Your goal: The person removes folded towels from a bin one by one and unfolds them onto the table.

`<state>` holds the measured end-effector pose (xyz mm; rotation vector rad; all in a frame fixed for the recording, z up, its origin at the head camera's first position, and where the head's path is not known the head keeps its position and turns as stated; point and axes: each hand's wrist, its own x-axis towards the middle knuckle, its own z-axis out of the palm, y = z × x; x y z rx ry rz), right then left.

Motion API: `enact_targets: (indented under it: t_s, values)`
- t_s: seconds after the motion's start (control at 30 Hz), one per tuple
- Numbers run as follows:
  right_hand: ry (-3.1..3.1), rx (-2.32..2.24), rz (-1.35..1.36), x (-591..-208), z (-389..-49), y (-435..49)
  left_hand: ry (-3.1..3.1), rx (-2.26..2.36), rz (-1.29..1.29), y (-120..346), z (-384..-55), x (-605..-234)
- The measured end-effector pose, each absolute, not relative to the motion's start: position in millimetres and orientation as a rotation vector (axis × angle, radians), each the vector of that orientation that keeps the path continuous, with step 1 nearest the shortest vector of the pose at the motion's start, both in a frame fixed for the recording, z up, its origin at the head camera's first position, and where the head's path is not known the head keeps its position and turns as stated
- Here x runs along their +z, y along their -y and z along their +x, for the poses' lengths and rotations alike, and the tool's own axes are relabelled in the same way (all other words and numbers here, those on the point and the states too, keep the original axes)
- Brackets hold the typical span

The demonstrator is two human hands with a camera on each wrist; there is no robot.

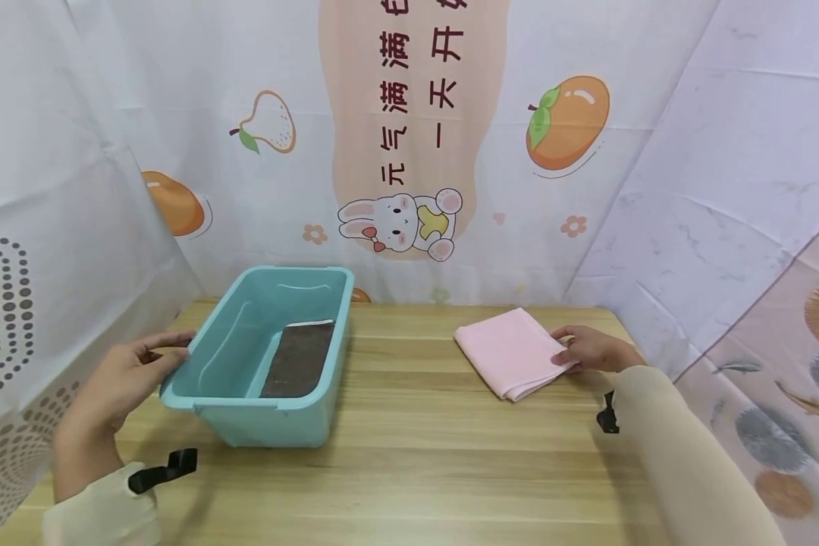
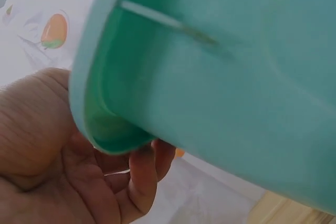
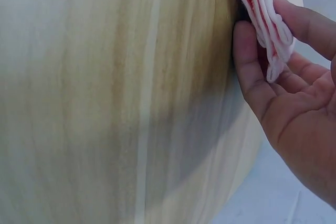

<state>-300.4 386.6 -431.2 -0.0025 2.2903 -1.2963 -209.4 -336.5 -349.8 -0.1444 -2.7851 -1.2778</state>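
Note:
A light-blue plastic bin (image 1: 273, 425) stands on the left of the table. My left hand (image 1: 123, 375) grips its left rim, and in the left wrist view the fingers (image 2: 143, 179) curl up beneath the rim (image 2: 86, 77). Inside the bin lies a dark brown folded cloth (image 1: 299, 360) with a white edge. To the right, a folded pink towel (image 1: 508, 353) lies on the table. My right hand (image 1: 597, 349) pinches its right corner. In the right wrist view the towel's layered edge (image 3: 265, 30) sits between thumb and fingers (image 3: 249, 59).
The wooden table (image 1: 409, 455) ends at the back against a printed white curtain (image 1: 273, 205). More curtains hang along the left side (image 1: 61, 189) and the right side (image 1: 717, 189). A black strap (image 1: 164, 469) sticks out from the left sleeve.

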Motion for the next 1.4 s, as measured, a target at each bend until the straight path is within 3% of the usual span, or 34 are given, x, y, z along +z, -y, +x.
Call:
enact_targets:
  t_s: [0.6, 1.4]
  values:
    - [-2.313, -1.344, -0.009, -435, -297, -382, 2.793, -0.915, -0.358, 267, -226, -305]
    - [-2.342, -1.334, 0.04, -433, -288, -379, 2.792, -0.596, -0.761, 61, -227, -289]
